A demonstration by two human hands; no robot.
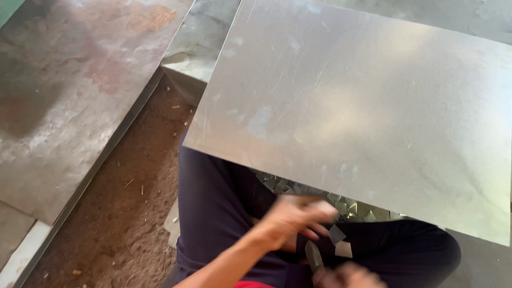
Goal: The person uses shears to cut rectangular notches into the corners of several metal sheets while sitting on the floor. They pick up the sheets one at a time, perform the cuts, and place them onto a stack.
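The left hand (292, 219) is hovering over the lap, fingers curled, blurred; whether it is gripping anything I cannot tell. The right hand (350, 283) is closing around dark snips (314, 257). A metal sheet (361, 102) is lying just ahead, over small offcuts (339, 206).

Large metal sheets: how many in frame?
3: the shiny sheet over the person's lap, a second sheet beneath it at top centre, and the rusty sheet on the left. More may be hidden.
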